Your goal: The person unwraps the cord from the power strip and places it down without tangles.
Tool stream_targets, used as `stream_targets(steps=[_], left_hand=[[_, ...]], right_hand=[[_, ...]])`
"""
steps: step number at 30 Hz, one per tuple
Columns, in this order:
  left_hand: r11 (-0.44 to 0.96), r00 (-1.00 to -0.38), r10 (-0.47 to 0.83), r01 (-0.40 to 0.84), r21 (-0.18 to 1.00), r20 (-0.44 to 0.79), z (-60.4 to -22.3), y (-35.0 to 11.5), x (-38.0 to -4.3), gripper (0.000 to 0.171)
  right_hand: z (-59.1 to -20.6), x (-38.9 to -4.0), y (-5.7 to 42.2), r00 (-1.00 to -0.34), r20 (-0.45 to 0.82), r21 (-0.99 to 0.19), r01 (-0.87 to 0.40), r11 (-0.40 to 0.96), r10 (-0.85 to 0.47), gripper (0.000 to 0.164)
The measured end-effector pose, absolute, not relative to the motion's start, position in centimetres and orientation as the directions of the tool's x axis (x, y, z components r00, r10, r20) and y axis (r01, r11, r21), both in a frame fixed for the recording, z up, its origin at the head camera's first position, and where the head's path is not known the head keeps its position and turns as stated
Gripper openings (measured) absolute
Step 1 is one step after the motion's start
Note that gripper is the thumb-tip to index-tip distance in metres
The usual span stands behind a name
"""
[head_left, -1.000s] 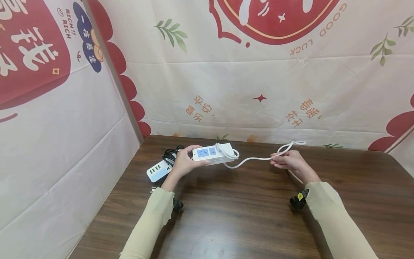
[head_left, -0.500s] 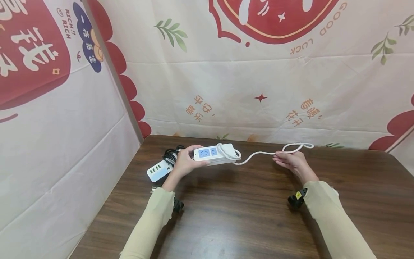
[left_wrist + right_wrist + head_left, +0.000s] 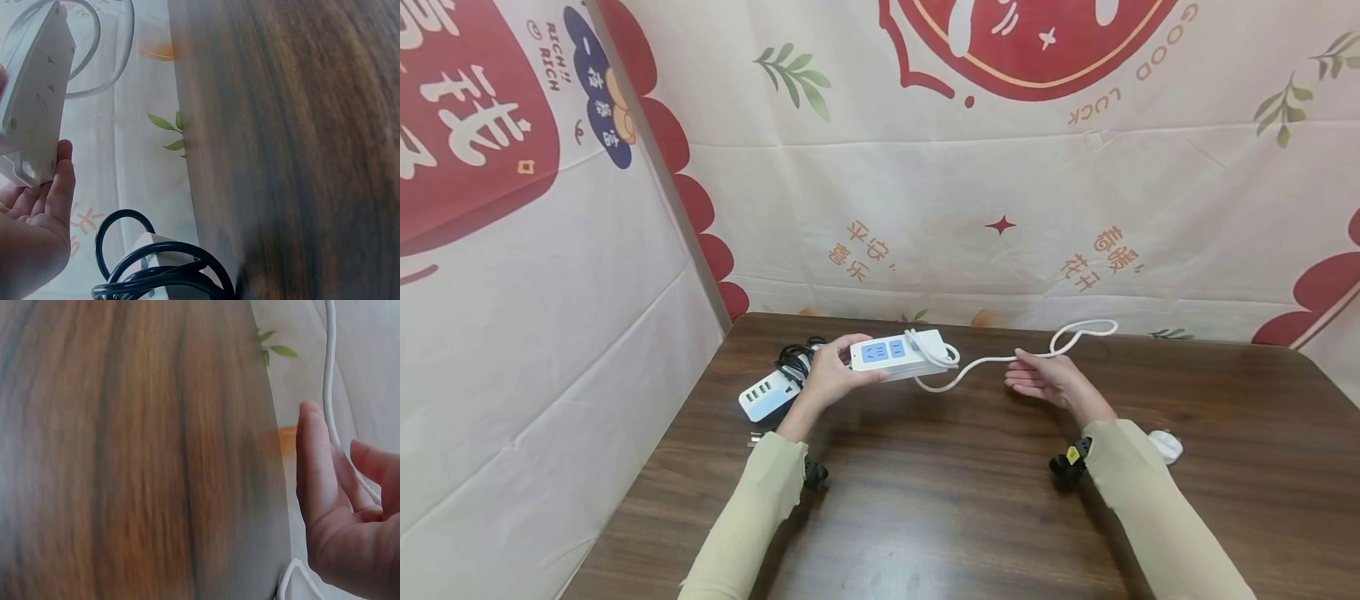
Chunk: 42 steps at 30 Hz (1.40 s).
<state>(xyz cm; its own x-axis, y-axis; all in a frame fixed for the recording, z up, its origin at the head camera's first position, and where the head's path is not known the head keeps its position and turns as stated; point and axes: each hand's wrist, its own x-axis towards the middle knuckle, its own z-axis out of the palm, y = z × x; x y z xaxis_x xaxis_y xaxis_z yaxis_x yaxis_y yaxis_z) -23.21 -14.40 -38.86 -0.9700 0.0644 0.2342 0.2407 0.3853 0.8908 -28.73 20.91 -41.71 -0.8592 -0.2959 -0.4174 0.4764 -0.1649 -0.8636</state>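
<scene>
The white power strip is boxy and smooth, with two blue socket panels on its upper face and a loop of its white cord round its other end. It is up above the far left of the tabletop, its left end clamped in your left grip. The cord runs across to your right grip, passing between its thumb and fingers, which stand apart.

Your left wrist view adds the strip's pale side with small slots; your right wrist view shows the gap where the cord passes, which the head view barely does.

Just beside your left grip lie a white USB strip and its coiled, glossy black cable. The tabletop has dark, streaky wood grain; creased, printed cloth hangs behind.
</scene>
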Motion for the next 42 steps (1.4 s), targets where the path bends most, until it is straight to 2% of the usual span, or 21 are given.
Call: stream_targets(steps=[7, 12, 19, 21, 26, 33, 38, 42], left_hand=[[0.39, -0.973, 0.055, 0.229, 0.892, 0.225, -38.9, -14.4, -23.2, 0.054], [0.397, -0.974, 0.052, 0.222, 0.891, 0.22, -39.0, -14.7, -23.2, 0.054], [0.388, -0.974, 0.051, 0.223, 0.894, 0.221, -38.9, -14.9, -23.2, 0.056], [0.383, -0.975, 0.048, 0.218, 0.898, 0.216, -38.9, -15.0, -23.1, 0.056], [0.385, -0.976, 0.041, 0.211, 0.898, 0.212, -38.9, -15.3, -23.1, 0.055], [0.384, -0.974, 0.053, 0.225, 0.895, 0.222, -38.9, -15.4, -23.1, 0.054], [0.379, -0.975, 0.057, 0.22, 0.899, 0.214, -39.0, -15.5, -23.1, 0.055], [0.379, -0.977, 0.062, 0.214, 0.9, 0.206, -39.1, -15.7, -23.1, 0.056]], right_hand=[[-41.7, -28.6, 18.7, -0.819, -0.434, -0.874, 0.484, -0.045, -0.376, 0.042], [-41.6, -28.4, 16.8, -0.811, -0.442, -0.88, 0.475, 0.01, -0.382, 0.051], [-41.2, -28.2, 15.0, -0.814, -0.436, -0.891, 0.45, 0.057, -0.383, 0.037], [-41.2, -28.2, 14.6, -0.816, -0.433, -0.892, 0.448, 0.053, -0.384, 0.034], [-41.1, -28.2, 13.7, -0.82, -0.409, -0.899, 0.437, 0.023, -0.401, 0.01], [-40.9, -28.2, 13.2, -0.845, -0.377, -0.908, 0.418, -0.029, -0.379, 0.001], [-40.7, -28.3, 13.2, -0.86, -0.341, -0.916, 0.395, -0.07, -0.38, 0.002], [-40.5, -28.5, 13.2, -0.866, -0.295, -0.926, 0.363, -0.101, -0.404, 0.013]])
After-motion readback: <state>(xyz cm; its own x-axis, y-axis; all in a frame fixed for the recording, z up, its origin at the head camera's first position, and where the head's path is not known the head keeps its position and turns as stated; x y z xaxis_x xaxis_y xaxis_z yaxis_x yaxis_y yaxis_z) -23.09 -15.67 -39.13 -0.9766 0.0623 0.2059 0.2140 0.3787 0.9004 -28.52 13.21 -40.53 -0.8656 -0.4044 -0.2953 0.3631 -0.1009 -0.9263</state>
